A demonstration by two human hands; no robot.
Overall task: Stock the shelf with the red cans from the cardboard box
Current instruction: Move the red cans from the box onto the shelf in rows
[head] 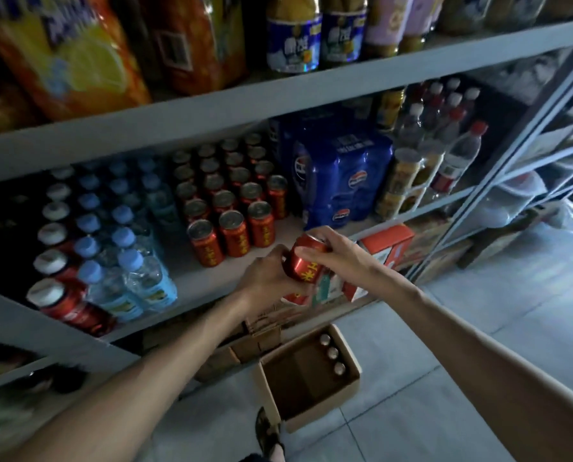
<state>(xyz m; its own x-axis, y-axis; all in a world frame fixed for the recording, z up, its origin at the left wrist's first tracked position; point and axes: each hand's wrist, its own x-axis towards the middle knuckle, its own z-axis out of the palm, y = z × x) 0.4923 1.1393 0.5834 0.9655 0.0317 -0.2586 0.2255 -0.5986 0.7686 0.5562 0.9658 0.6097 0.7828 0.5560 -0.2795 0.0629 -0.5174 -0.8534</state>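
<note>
Both hands grip one red can (303, 263) with yellow lettering, tilted, just in front of the grey shelf (191, 278). My left hand (268, 275) holds it from the left and below, my right hand (328, 251) from above and the right. Behind it on the shelf stand several rows of red cans (235, 201), upright with silver tops. On the floor below sits the open cardboard box (278, 395); three cans (332, 353) stand in a line along its far right wall.
Blue-capped water bottles (125, 248) and red-labelled bottles (68, 301) fill the shelf's left. A blue shrink-wrapped pack (341, 181) stands right of the cans. Red-and-white cartons (385, 245) lie below. My foot (268, 431) stands beside the box on the tiled floor.
</note>
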